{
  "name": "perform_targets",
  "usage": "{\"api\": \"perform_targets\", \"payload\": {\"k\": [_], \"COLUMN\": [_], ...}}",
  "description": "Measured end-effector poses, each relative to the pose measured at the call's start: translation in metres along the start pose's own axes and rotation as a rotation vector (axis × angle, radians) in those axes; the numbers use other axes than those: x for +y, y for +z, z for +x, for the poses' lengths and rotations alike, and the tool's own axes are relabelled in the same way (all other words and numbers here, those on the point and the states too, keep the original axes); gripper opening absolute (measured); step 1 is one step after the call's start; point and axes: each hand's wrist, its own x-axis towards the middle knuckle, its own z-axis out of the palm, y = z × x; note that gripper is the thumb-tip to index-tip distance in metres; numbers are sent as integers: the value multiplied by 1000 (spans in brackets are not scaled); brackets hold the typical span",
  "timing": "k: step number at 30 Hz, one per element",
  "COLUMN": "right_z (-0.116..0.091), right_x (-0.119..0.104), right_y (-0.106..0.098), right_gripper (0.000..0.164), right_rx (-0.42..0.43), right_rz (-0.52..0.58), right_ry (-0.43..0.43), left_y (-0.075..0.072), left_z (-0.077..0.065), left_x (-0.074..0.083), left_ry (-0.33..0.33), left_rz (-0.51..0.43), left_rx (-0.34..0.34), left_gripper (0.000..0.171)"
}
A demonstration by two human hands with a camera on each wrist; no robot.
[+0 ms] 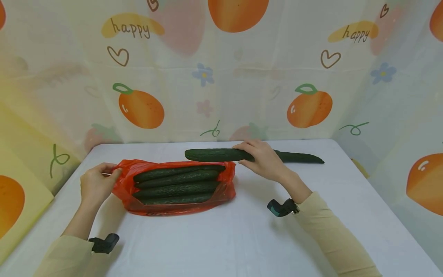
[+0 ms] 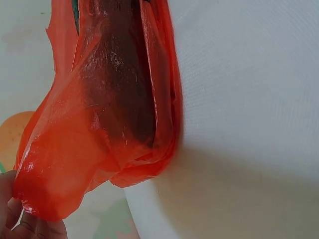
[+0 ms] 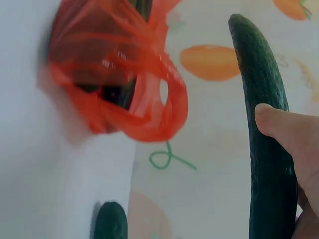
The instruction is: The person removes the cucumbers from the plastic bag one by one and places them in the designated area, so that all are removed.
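Observation:
A red plastic bag lies on the table with several dark green cucumbers side by side in its opening. My left hand pinches the bag's left end between thumb and fingers; in the left wrist view the red film stretches to those fingertips. Above the bag's far right corner, my right hand grips a long cucumber, its free end pointing left. The thumb lies across this cucumber in the right wrist view. Another cucumber rests on the table beyond the right hand, partly hidden by it.
A white cloth covers the table. Behind it hangs a printed curtain with oranges and hearts, continuing along both sides. A loop handle of the bag sticks out at its right end. Dark wrist cameras sit on both wrists.

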Motion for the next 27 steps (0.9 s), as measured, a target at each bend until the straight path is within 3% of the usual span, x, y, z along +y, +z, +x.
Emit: {"api": "perform_targets", "payload": {"k": [14,27], "right_z": [-20,-48], "right_x": [31,56], "right_y": [-16,-30], "right_gripper": [40,39], "right_rx": [-51,-11], "right_rz": [32,-33], "right_ry": [90,105], "left_y": [1,1], "left_z": [-3,-2], "left_x": [0,-1], "left_ry": [21,12], "left_rz": [-9,2], "left_rx": [14,16], "left_gripper": [26,27]}}
